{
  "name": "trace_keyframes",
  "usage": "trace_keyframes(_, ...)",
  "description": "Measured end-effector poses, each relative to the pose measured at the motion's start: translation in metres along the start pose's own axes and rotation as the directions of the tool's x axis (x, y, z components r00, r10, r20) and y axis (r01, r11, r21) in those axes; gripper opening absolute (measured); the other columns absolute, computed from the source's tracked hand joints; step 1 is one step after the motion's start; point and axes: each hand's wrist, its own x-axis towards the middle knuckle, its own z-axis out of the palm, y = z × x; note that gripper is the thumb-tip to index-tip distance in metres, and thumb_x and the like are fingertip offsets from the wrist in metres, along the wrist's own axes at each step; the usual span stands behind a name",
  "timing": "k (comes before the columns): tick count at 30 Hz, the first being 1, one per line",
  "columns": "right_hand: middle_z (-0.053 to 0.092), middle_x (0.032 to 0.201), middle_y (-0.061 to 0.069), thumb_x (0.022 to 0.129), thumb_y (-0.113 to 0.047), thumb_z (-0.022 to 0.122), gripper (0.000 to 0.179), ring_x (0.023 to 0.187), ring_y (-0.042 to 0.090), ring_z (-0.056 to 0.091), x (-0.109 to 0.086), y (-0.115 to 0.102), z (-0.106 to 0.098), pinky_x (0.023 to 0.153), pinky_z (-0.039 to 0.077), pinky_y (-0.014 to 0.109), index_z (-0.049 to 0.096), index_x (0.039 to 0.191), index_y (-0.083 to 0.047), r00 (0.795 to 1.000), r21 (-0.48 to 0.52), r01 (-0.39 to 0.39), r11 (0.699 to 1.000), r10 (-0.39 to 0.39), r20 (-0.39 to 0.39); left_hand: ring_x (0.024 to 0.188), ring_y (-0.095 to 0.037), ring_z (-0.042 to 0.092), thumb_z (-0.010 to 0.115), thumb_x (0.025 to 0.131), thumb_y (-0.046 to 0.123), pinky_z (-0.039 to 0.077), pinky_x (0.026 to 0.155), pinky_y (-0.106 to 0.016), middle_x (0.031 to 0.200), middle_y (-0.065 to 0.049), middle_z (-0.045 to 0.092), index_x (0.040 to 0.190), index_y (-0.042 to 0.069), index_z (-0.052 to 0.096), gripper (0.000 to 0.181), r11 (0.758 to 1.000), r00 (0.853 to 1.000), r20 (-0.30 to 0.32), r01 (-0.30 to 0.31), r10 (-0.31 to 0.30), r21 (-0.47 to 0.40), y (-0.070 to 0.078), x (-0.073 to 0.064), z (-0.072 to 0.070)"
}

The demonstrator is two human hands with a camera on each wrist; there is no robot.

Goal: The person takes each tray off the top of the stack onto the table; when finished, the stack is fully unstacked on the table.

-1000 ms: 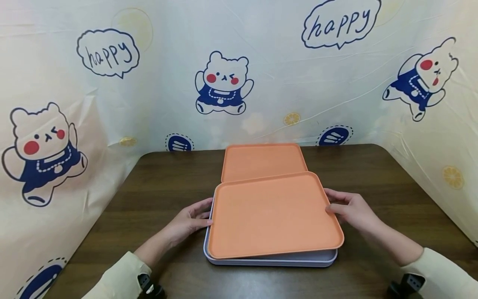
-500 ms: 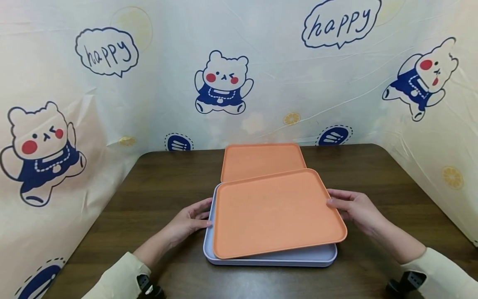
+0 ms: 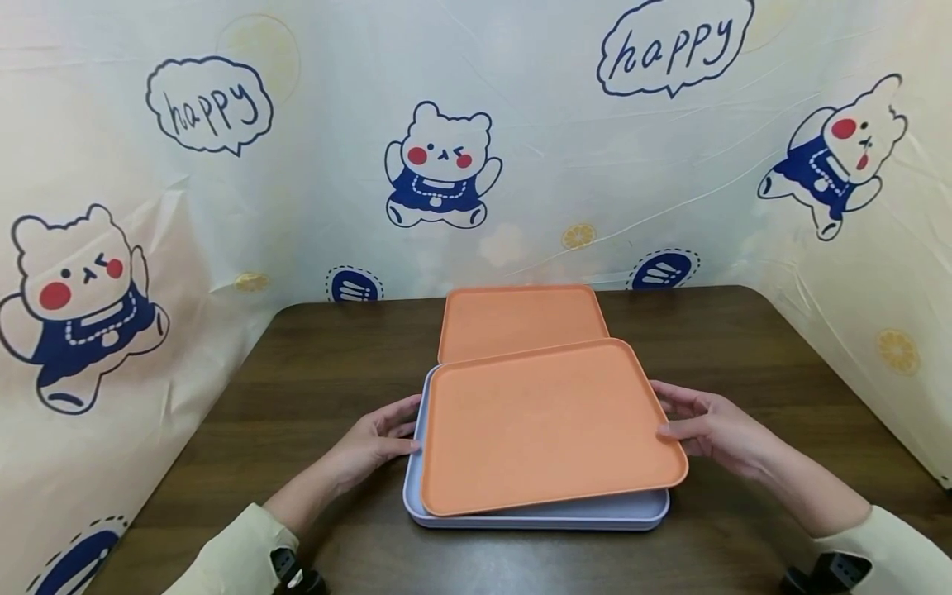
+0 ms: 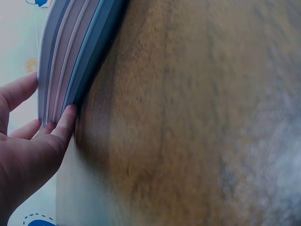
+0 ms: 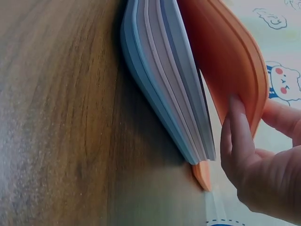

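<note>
An orange tray [image 3: 554,430] lies tilted and slightly skewed over a pale blue tray [image 3: 580,508], its right side raised. Its right edge is pinched by my right hand [image 3: 717,430]. In the right wrist view the thumb is at the outer rim and the fingers [image 5: 237,120] lie against the underside. My left hand [image 3: 372,442] touches the left side of the tray stack [image 4: 66,61] with extended fingertips. Blue, pinkish and pale lilac rims show in that stack. A gap separates the orange tray from the stack on the right.
Behind the stack, another orange tray [image 3: 524,322] lies flat at the table's back edge, partly covered by the front one. The brown wooden table [image 3: 312,372] is bordered by a printed cloth backdrop [image 3: 320,165].
The front orange tray has shifted right across the stack, baring more blue at its left, then dipped slightly. My right hand has slid nearer along its edge. The left hand stays put.
</note>
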Motion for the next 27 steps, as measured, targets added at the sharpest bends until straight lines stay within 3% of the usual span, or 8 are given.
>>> trace_keyframes(9,0.038,0.141,0.029,0.093,-0.006,0.063,0.077,0.099,0.027,0.066,-0.002,0.002,0.004,0.079,0.055,0.046,0.015,0.153,0.002,0.999,-0.066,-0.027,0.997,0.024,-0.045,0.137,-0.035,0.037,0.074,0.087,0.012,0.043,0.101,-0.041,0.157,-0.015,0.025,0.151,0.01,0.032,0.077,1.0,1.0,-0.009,-0.006,0.006,0.021,0.0,0.001,0.0)
trace_keyframes(17,0.049,0.135,0.029,0.094,-0.005,0.061,0.065,0.094,0.021,0.068,-0.004,0.009,0.0,0.077,0.057,0.043,0.029,0.149,0.005,0.975,-0.088,0.002,0.996,-0.021,-0.22,0.137,-0.036,0.036,0.073,0.087,0.01,0.045,0.099,-0.04,0.157,-0.016,0.025,0.151,0.008,0.032,0.077,1.0,1.0,-0.005,-0.003,0.003,0.006,-0.001,0.001,0.004)
trace_keyframes(20,0.054,0.131,0.023,0.095,-0.007,0.061,0.063,0.092,0.018,0.068,-0.004,0.012,-0.004,0.076,0.057,0.041,0.03,0.149,0.003,0.965,-0.066,-0.005,0.998,-0.012,-0.262,0.136,-0.036,0.037,0.074,0.086,0.01,0.045,0.098,-0.04,0.156,-0.016,0.026,0.151,0.009,0.033,0.077,1.0,1.0,-0.011,0.002,-0.002,0.005,-0.001,0.0,0.005)
trace_keyframes(23,0.061,0.122,0.008,0.095,-0.01,0.062,0.061,0.09,0.015,0.067,-0.004,0.013,-0.01,0.075,0.057,0.038,0.034,0.148,0.0,0.957,-0.039,-0.013,0.999,0.001,-0.291,0.136,-0.035,0.038,0.075,0.085,0.01,0.046,0.098,-0.041,0.156,-0.015,0.027,0.151,0.009,0.034,0.077,1.0,1.0,-0.024,0.007,-0.006,0.011,0.0,0.0,0.005)
trace_keyframes(27,0.064,0.113,-0.003,0.094,-0.012,0.064,0.055,0.091,0.012,0.067,-0.004,0.012,-0.017,0.076,0.057,0.036,0.045,0.145,-0.006,0.95,0.008,-0.001,1.0,0.004,-0.312,0.134,-0.036,0.04,0.076,0.084,0.01,0.047,0.097,-0.041,0.156,-0.015,0.028,0.15,0.01,0.035,0.077,1.0,0.999,-0.042,0.015,-0.014,0.019,0.002,0.001,0.005)
